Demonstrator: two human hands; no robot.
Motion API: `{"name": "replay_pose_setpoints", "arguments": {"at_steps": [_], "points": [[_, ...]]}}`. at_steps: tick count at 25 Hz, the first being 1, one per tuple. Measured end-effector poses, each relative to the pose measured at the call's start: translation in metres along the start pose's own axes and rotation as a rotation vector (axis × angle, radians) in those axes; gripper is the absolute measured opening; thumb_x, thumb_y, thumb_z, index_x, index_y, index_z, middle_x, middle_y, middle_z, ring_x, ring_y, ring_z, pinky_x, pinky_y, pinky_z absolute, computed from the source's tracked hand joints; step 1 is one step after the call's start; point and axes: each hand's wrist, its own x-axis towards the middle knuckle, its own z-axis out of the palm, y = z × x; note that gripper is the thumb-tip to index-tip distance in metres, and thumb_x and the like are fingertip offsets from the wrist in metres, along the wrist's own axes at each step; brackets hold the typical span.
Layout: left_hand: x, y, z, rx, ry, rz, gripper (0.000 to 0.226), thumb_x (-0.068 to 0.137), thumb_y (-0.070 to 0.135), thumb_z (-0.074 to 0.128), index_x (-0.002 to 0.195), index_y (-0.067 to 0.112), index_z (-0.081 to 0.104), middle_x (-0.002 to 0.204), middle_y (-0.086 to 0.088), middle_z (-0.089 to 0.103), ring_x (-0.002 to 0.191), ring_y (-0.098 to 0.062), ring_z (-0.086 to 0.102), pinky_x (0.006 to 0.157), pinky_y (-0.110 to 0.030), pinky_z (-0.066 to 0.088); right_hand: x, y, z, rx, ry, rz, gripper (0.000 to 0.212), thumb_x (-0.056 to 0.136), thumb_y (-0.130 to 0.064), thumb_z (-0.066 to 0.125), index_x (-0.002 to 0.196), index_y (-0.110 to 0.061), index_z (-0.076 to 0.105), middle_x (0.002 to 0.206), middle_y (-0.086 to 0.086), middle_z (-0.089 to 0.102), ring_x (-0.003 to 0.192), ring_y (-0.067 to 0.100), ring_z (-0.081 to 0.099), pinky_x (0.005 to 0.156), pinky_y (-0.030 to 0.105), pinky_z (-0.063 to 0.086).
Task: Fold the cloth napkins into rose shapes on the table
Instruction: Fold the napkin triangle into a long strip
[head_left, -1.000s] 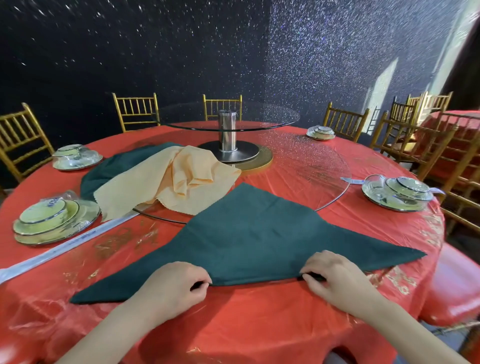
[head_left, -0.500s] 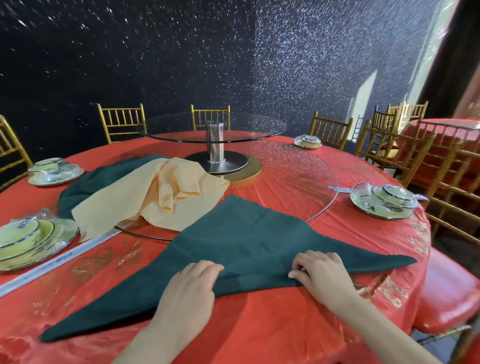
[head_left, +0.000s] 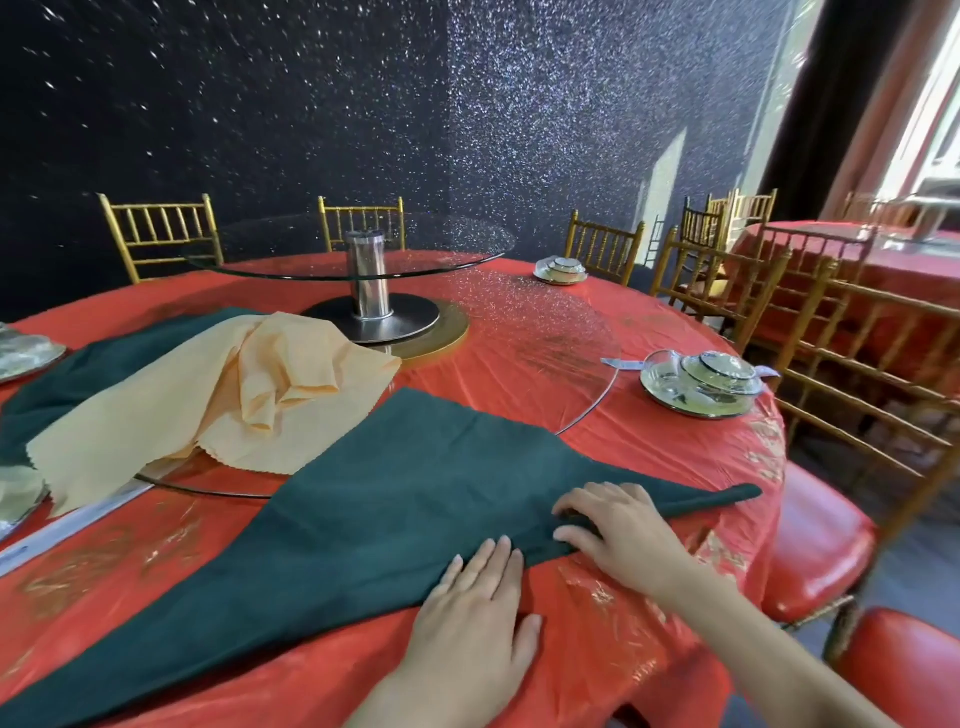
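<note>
Your green napkin (head_left: 415, 493) lies as a flat triangle on the near side of the red table (head_left: 597, 649), long edge toward you. Your left hand (head_left: 478, 608) presses that edge down, fingers straight and close together. Your right hand (head_left: 618, 525) pinches the turned-up edge near the right tip between curled fingers and thumb. The cloth looks light, soft and limp, and will likely slide on the glossy cover, so grip the doubled edge, not the loose middle.
</note>
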Motion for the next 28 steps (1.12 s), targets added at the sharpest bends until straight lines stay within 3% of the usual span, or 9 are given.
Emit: {"name": "replay_pose_setpoints", "arguments": {"at_steps": [2, 5, 7, 10, 14, 16, 18, 23, 28], "points": [[-0.003, 0.001, -0.003, -0.033, -0.005, -0.028, 0.067, 0.077, 0.056, 0.028, 0.118, 0.020, 0.067, 0.129, 0.005, 0.059, 0.118, -0.005, 0.056, 0.096, -0.024, 0.043, -0.014, 0.026, -0.008, -0.003, 0.025, 0.035, 0.041, 0.083, -0.058, 0.037, 0.099, -0.030, 0.061, 0.091, -0.016, 0.063, 0.090, 0.014, 0.061, 0.082, 0.032, 0.036], [0.001, 0.003, -0.006, -0.013, 0.106, 0.026, 0.091, 0.071, 0.058, -0.005, 0.151, 0.017, 0.012, 0.158, 0.004, 0.001, 0.145, -0.008, 0.003, 0.112, -0.025, -0.003, -0.022, 0.040, -0.018, -0.029, 0.047, 0.181, 0.021, 0.081, -0.041, 0.064, 0.094, -0.025, 0.059, 0.083, -0.017, 0.056, 0.085, 0.018, 0.060, 0.079, 0.034, 0.035], [0.003, 0.006, -0.012, 0.007, 0.042, 0.020, 0.077, 0.084, 0.055, 0.002, 0.152, 0.018, -0.001, 0.159, 0.004, -0.010, 0.145, -0.008, -0.009, 0.114, -0.027, -0.007, -0.018, 0.035, -0.018, -0.082, 0.108, 0.216, 0.023, 0.070, -0.033, 0.079, 0.080, -0.025, 0.060, 0.079, -0.012, 0.056, 0.079, 0.022, 0.058, 0.076, 0.038, 0.041], [0.007, 0.012, -0.015, -0.009, 0.039, -0.020, 0.065, 0.097, 0.044, 0.023, 0.152, 0.017, 0.002, 0.159, 0.002, -0.007, 0.145, -0.010, -0.005, 0.117, -0.031, -0.002, -0.018, 0.026, -0.013, -0.161, 0.168, 0.160, 0.011, 0.070, -0.038, 0.071, 0.067, -0.027, 0.069, 0.078, -0.007, 0.058, 0.072, 0.021, 0.059, 0.069, 0.039, 0.050], [0.009, 0.014, -0.006, -0.042, 0.102, -0.054, 0.096, 0.064, 0.054, -0.011, 0.151, 0.018, 0.006, 0.159, 0.003, -0.002, 0.146, -0.010, -0.001, 0.117, -0.034, 0.002, -0.034, 0.026, -0.011, -0.051, -0.011, 0.211, 0.065, 0.087, -0.068, 0.023, 0.112, -0.028, 0.068, 0.116, -0.003, 0.062, 0.105, 0.022, 0.060, 0.087, 0.040, 0.051], [0.010, 0.014, -0.004, -0.034, 0.191, -0.059, 0.098, 0.064, 0.053, -0.005, 0.149, 0.015, 0.025, 0.156, 0.004, 0.011, 0.144, -0.014, 0.018, 0.116, -0.038, 0.016, -0.041, 0.030, -0.015, -0.090, -0.162, 0.264, 0.089, 0.074, -0.083, -0.003, 0.131, -0.039, 0.050, 0.144, -0.001, 0.042, 0.135, 0.023, 0.037, 0.110, 0.043, 0.030], [0.011, 0.013, -0.002, -0.064, 0.192, -0.077, 0.091, 0.069, 0.052, 0.003, 0.145, 0.014, 0.035, 0.152, 0.003, 0.018, 0.141, -0.016, 0.028, 0.113, -0.039, 0.023, -0.044, 0.032, -0.024, -0.122, -0.270, 0.316, 0.099, 0.061, -0.087, -0.015, 0.139, -0.048, 0.031, 0.155, 0.003, 0.022, 0.144, 0.026, 0.013, 0.115, 0.048, 0.009], [0.011, 0.009, 0.005, -0.085, 0.113, -0.067, 0.067, 0.071, 0.047, 0.032, 0.113, 0.011, 0.070, 0.123, -0.003, 0.063, 0.110, -0.018, 0.063, 0.085, -0.040, 0.052, -0.049, 0.034, -0.030, -0.217, -0.354, 0.352, 0.096, 0.056, -0.085, -0.023, 0.143, -0.053, 0.003, 0.158, 0.001, 0.007, 0.145, 0.028, 0.002, 0.113, 0.054, -0.005], [0.007, 0.008, 0.008, -0.072, 0.110, -0.035, 0.062, 0.068, 0.046, 0.038, 0.105, 0.010, 0.073, 0.113, -0.005, 0.069, 0.101, -0.018, 0.067, 0.076, -0.042, 0.056, -0.049, 0.043, -0.030, -0.215, -0.364, 0.425, 0.087, 0.061, -0.085, -0.016, 0.141, -0.056, 0.000, 0.158, -0.001, 0.001, 0.145, 0.030, -0.003, 0.112, 0.058, -0.006]]}}
